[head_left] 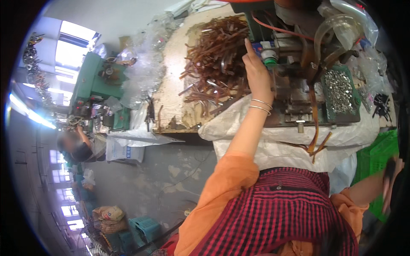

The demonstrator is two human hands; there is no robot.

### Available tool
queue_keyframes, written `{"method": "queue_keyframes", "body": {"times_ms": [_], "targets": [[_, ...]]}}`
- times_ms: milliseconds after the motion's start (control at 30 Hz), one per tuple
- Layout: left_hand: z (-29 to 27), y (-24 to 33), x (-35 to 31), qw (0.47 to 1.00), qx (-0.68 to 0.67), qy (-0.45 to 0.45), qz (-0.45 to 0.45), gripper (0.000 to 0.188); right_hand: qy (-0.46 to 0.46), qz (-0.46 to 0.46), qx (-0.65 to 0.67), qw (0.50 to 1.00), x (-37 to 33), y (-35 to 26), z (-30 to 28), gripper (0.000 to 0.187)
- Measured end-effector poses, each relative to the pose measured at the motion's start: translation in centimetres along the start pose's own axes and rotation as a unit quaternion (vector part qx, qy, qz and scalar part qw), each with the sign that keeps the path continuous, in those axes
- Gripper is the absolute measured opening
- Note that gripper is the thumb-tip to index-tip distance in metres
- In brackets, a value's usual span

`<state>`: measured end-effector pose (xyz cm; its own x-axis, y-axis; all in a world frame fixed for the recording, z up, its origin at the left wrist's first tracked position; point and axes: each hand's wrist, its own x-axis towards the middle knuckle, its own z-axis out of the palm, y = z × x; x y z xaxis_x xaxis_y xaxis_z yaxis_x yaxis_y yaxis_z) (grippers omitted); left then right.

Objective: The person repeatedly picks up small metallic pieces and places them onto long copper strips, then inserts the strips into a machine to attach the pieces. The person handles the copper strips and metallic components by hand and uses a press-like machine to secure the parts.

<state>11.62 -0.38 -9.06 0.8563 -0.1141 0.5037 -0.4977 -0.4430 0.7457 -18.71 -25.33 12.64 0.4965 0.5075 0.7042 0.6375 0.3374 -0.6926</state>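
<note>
My left hand (pixel 259 74), two thin bangles on its wrist, reaches out between the pile of brown strips (pixel 218 55) and the machine (pixel 294 91). One finger is stretched out away from me; nothing shows in the hand, though part of the fingers is hidden. Close beside it is a small white container with a green band (pixel 269 57). Far to the right, at the picture's rim, my right hand (pixel 392 181) is blurred next to a dark, long shape; I cannot make out whether it holds this. A brown strip (pixel 314 115) hangs down the machine's front.
Small metal parts (pixel 338 91) fill a tray right of the machine. White sacking (pixel 230 121) drapes over the bench edge. A green crate (pixel 373 160) stands at the right. Clear plastic bags (pixel 147 64) lie at the bench's left. Another person (pixel 81 147) works at a green machine (pixel 96 81).
</note>
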Motion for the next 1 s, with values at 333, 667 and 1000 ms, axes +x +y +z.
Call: {"method": "queue_keyframes", "body": {"times_ms": [333,667,1000], "targets": [[-2.5,2.0,-1.0,0.999,0.018,-0.036,0.01,0.113,0.589,0.351,-0.293,0.667,-14.5,12.7,-1.8,0.017],[-20.4,-10.3,-3.4,0.894,0.412,-0.158,0.072,0.038,0.494,0.251,-0.298,0.778,0.8,17.5,1.6,0.02],[-19.2,-9.2,-2.6,0.901,0.395,-0.088,0.157,0.041,0.587,0.153,-0.181,0.774,4.0,22.3,3.3,0.035]]}}
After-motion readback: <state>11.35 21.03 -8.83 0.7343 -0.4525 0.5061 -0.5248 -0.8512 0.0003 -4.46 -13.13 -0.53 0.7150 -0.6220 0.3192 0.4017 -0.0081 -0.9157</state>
